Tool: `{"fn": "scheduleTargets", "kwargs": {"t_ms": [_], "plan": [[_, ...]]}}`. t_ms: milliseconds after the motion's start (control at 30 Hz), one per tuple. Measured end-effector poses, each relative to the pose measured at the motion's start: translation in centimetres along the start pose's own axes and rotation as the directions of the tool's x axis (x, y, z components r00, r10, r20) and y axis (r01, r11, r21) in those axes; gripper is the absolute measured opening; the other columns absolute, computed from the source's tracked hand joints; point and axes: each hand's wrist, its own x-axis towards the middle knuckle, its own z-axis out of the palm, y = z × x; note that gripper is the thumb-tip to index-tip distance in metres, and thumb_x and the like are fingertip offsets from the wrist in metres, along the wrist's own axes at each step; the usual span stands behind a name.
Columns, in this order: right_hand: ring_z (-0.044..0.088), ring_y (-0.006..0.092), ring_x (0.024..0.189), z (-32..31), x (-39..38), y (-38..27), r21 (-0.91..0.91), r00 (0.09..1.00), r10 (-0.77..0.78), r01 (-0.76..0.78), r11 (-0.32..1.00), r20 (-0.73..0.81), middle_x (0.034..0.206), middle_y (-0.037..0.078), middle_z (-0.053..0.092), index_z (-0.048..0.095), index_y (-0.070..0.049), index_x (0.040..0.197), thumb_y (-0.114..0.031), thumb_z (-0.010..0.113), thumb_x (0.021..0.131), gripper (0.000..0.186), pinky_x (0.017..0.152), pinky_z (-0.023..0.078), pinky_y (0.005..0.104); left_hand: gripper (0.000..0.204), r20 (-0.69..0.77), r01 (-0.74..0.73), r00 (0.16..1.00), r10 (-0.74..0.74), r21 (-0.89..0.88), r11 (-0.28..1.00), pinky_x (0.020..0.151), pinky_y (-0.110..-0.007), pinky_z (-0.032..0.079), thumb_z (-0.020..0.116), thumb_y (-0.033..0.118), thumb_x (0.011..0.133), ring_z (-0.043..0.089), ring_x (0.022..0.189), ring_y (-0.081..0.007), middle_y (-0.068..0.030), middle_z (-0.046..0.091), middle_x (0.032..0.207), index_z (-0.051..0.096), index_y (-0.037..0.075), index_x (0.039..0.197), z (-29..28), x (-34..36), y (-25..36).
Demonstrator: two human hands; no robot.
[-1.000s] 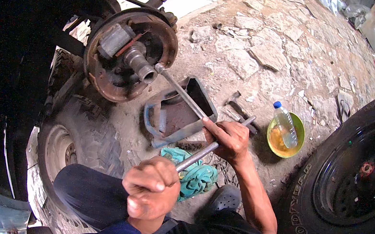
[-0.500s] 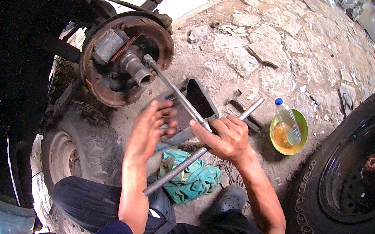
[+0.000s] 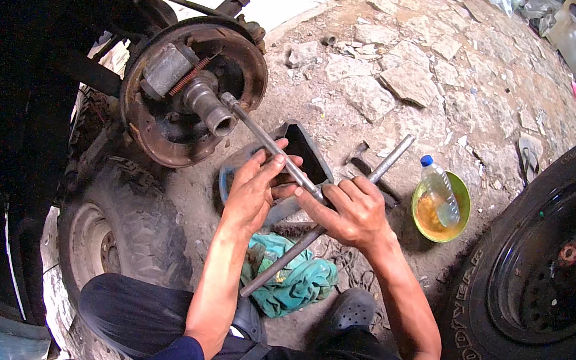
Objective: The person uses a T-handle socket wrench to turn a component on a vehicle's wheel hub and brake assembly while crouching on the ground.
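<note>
A long T-handle wrench (image 3: 255,128) slants across the middle, its far end close beside the hollow spindle (image 3: 203,99) of a rusty brake assembly. At the junction of shaft and crossbar, my right hand (image 3: 354,211) is closed, thumb laid along the shaft. My left hand (image 3: 254,191) pinches the shaft between thumb and fingers, farther toward the brake. The crossbar (image 3: 283,260) runs from below my hands up to the right. On the round backing plate (image 3: 250,85) sit a grey metal block (image 3: 169,71) and a reddish coil spring (image 3: 191,78).
Below my hands lies a green cloth (image 3: 298,286); behind them is a dark open container (image 3: 307,151). A green bowl (image 3: 464,206) holding a blue-capped bottle (image 3: 441,192) stands right. A tyre (image 3: 121,222) lies left, and a large wheel (image 3: 544,263) fills the right side.
My left hand has moved right and up and closed on the wrench's shaft. The crossbar's lower end has shifted slightly to the right; my right hand keeps its hold.
</note>
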Motion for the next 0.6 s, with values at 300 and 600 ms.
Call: {"fn": "scheduleTargets", "kwargs": {"t_ms": [300,600], "plan": [[0.046,0.0111,0.062,-0.3,0.5,0.7,-0.063,0.993,-0.111,0.113,0.992,0.034,0.068,-0.003,0.048,0.07,-0.016,0.107,-0.021,0.059,0.069,0.04,0.054,0.035,0.0271,0.046,0.017,0.008,1.0,-0.007,-0.08,0.997,0.072,-0.031,0.058,0.052,0.016,0.098,0.066,0.094,-0.025,-0.0125,0.062,0.108,0.04,0.0,0.138,-0.3,0.4,0.4],[0.048,0.0119,0.07,-0.2,1.2,0.4,0.003,0.991,-0.132,0.132,0.991,0.032,0.072,-0.004,0.048,0.066,-0.011,0.104,-0.021,0.06,0.071,0.034,0.062,0.037,0.0282,0.046,0.064,-0.039,0.997,0.051,-0.181,0.983,0.074,-0.034,0.058,0.052,0.016,0.098,0.066,0.094,-0.0247,-0.0113,0.061,0.109,0.039,0.005,0.141,-1.3,0.7,-0.8]]}}
